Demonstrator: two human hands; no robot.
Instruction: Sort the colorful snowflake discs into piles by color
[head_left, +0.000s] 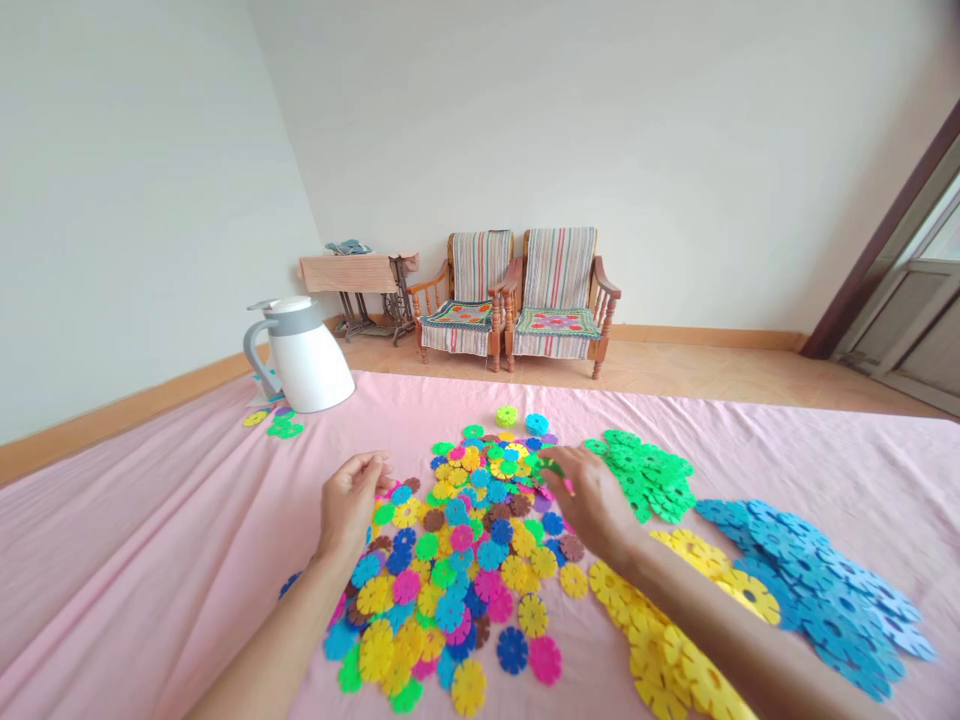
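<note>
A mixed heap of plastic snowflake discs (450, 570) in yellow, blue, pink, green, brown and purple spreads over the pink cloth in front of me. At its left edge is my left hand (351, 500), fingers curled and closed. A pink bit shows by those fingertips; I cannot tell whether it is gripped or lying on the heap. Over the heap's right side, my right hand (589, 495) is bent down with its fingers closed on a green snowflake disc (551, 467). Something pink also peeks out by its fingers.
To the right lie sorted piles: green discs (649, 473), yellow discs (660, 640) partly under my right forearm, and blue discs (817, 590). A white jug (311, 360) stands at the back left, with a few discs beside it. Two wooden armchairs (559, 290) stand beyond the cloth (187, 570).
</note>
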